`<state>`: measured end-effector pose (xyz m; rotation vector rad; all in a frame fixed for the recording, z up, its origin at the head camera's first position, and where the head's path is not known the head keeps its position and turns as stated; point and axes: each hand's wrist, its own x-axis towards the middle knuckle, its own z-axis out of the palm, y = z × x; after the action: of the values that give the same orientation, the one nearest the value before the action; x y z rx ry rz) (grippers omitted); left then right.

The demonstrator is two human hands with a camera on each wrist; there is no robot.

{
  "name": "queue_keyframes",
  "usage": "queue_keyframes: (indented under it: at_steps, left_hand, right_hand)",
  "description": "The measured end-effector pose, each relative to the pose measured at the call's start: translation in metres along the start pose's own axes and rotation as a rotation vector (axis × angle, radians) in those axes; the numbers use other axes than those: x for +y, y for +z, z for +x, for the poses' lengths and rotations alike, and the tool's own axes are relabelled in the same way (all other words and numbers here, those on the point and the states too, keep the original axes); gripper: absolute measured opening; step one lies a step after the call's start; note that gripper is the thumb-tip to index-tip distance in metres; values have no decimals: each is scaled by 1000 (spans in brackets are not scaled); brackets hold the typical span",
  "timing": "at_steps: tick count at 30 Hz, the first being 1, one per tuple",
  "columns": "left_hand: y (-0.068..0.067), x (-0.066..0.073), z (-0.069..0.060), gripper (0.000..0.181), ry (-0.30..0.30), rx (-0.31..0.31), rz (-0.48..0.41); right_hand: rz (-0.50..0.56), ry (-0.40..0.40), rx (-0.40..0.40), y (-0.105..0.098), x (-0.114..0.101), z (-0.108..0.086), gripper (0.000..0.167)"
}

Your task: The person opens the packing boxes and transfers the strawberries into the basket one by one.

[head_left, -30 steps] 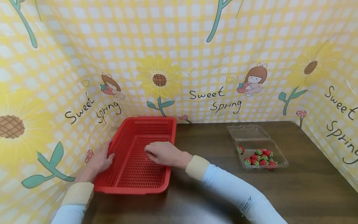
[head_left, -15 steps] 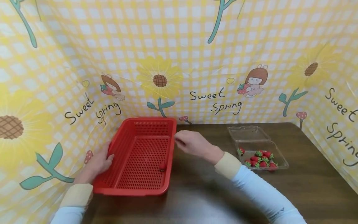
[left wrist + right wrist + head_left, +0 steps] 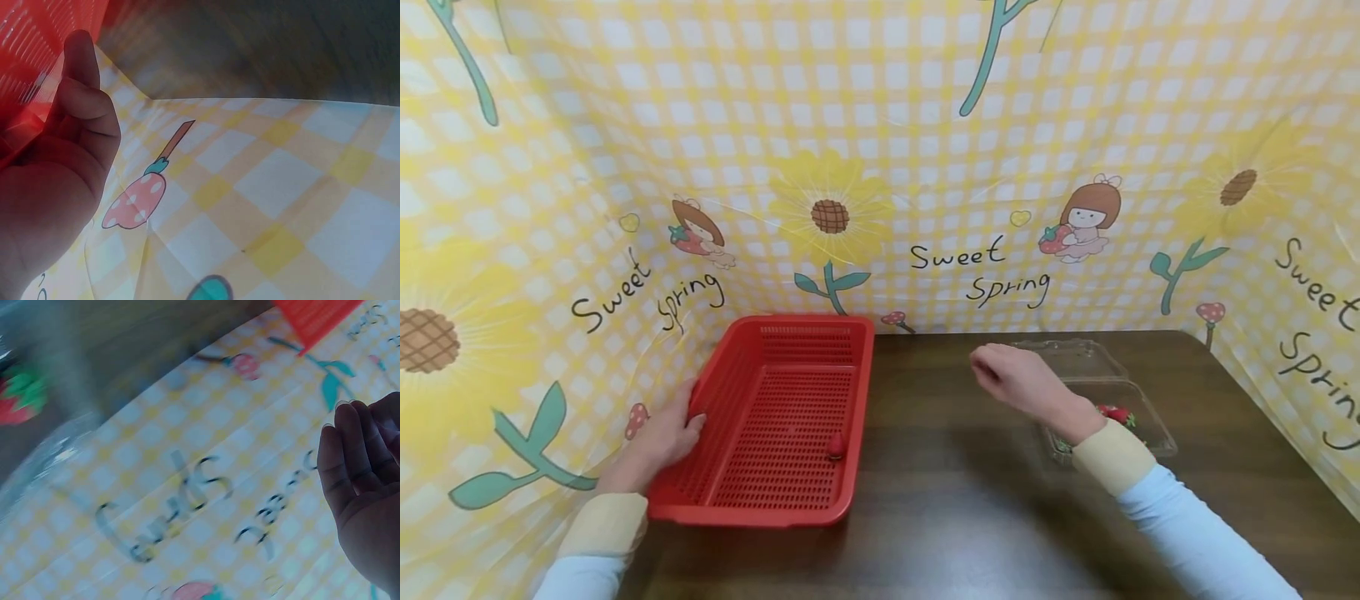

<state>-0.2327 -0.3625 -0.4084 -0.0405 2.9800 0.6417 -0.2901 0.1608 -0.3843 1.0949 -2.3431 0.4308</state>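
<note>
Red basket (image 3: 775,433), left: L hand (image 3: 662,437) grips rim; 1 strawberry (image 3: 837,448) inside. R hand (image 3: 1022,379) empty, fingers tog., by clear box (image 3: 1153,417), right. Strawberries (image 3: 1120,414) there prob. light, soft; pinch sides gently.

Left hand (image 3: 664,433) gripping, right hand (image 3: 1021,379) raised

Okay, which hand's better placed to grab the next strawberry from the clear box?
Probably the right hand: it looks empty and is near the clear box, where strawberries show. The left hand grips the red basket on the side away from the box.
</note>
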Motion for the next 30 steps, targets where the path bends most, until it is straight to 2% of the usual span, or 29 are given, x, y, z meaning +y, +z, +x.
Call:
queue_keyframes:
  at_steps: [4,7,12,18,21,24,28,30]
  left_hand:
    - [0,1,1,69,12,4,-4]
    - [1,0,1,69,14,11,14]
    - [1,-1,-2,70,13,18,48]
    - [-3,2,-3,71,13,20,34]
    - [-5,4,-3,71,13,25,37]
    - [-4,3,-3,69,21,33,30]
    - [1,-1,-2,68,48,53,30]
    - [3,-2,-2,68,51,55,30]
  right_hand:
    - [-73,47,-1,-6,19,-22,15]
    - [-117,92,-30,-9,29,-39,18]
    - [-135,167,-92,-12,43,-64,24]
    - [-169,231,-148,-13,54,-85,28]
    - [-162,255,-214,-12,57,-89,20]
    - [-126,300,-322,-9,60,-91,5]
    - [-68,379,-479,-7,62,-93,32]
    - [-58,394,-532,-6,63,-93,38]
